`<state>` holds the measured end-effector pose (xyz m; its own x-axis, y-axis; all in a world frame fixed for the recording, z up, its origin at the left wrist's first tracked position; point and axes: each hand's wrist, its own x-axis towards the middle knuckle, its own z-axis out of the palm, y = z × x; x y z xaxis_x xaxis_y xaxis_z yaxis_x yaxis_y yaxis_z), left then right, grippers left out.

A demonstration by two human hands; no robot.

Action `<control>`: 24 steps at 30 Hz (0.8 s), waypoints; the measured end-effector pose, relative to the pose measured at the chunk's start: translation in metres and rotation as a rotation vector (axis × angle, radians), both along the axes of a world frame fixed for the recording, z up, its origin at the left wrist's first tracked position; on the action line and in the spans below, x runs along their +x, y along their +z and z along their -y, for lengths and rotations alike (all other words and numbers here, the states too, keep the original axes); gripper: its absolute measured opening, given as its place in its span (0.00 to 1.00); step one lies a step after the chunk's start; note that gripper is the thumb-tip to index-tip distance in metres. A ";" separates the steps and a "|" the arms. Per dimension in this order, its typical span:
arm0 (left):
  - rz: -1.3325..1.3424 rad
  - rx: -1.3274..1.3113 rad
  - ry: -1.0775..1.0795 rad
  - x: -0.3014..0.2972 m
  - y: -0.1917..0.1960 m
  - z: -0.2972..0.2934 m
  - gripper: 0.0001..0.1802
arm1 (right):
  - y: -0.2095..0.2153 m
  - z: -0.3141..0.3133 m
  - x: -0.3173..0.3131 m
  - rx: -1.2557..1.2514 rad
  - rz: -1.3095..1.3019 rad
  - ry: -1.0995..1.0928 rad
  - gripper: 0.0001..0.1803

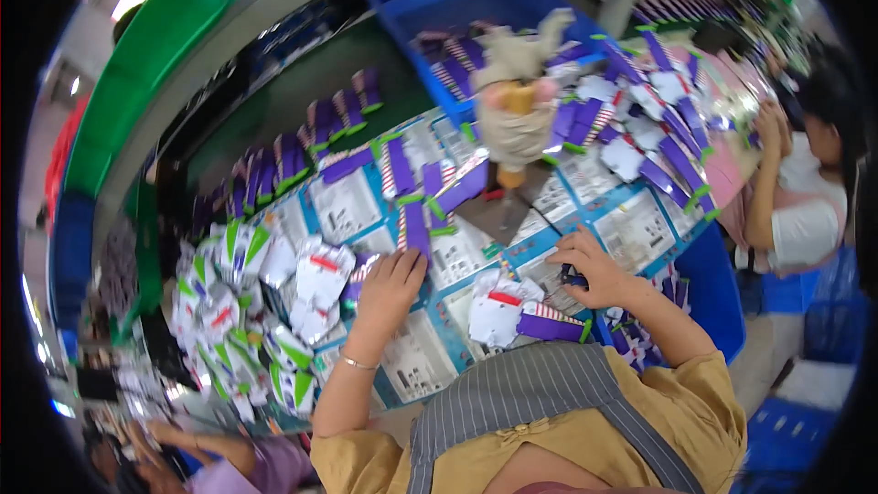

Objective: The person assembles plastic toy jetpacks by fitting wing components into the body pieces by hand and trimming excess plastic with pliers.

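Resting palm down near the middle of the frame, the left hand (393, 282) has its fingers close together at the lower end of a purple strip (414, 227). Pinching or only touching: cannot tell, fingertips hide it. Strip's long axis runs nearly up and down the frame, away from the wearer, green tip at the far end. Left hand clearly the nearer; right hand (593, 270) well apart, right of centre.

Right hand half curled, thumb and fingers around a small dark object (573, 276); kind unclear, mostly covered.

Between the hands, lower and closer to the right one: a white piece with a red mark (501, 309), a striped-edge purple piece (551, 322) touching its right side. That one lies crosswise, green end to the right, just below the right hand. Joined or merely overlapping, cannot tell.

Left of the left hand, another white piece (322, 284) beside the white-and-green heap (242, 311). Above centre, a cloth-wrapped post (517, 133) stands beyond and between both hands. All on a blue-and-white table (416, 359).
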<state>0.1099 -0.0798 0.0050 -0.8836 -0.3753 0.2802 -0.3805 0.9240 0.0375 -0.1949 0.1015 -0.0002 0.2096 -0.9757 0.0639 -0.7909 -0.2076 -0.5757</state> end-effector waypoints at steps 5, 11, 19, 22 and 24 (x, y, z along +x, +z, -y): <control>0.205 0.000 0.054 -0.023 0.021 0.005 0.35 | -0.022 -0.029 -0.002 -0.250 0.045 -0.102 0.29; 0.338 0.398 0.033 -0.033 0.041 0.028 0.29 | -0.022 -0.032 -0.009 -0.285 0.060 -0.142 0.27; 0.323 0.134 -0.336 -0.048 0.015 0.019 0.25 | -0.029 -0.037 -0.005 -0.330 0.057 -0.133 0.26; 0.050 0.220 -0.238 -0.049 0.012 0.020 0.26 | -0.028 -0.037 -0.005 -0.343 0.054 -0.136 0.26; -0.232 0.335 0.026 -0.039 0.012 0.017 0.26 | -0.026 -0.035 -0.004 -0.326 0.043 -0.125 0.27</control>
<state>0.0709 -0.0969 0.0172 -0.8003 -0.5012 0.3292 -0.3502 0.8362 0.4219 -0.1992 0.1369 -0.0264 0.0805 -0.9206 0.3821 -0.7981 -0.2892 -0.5286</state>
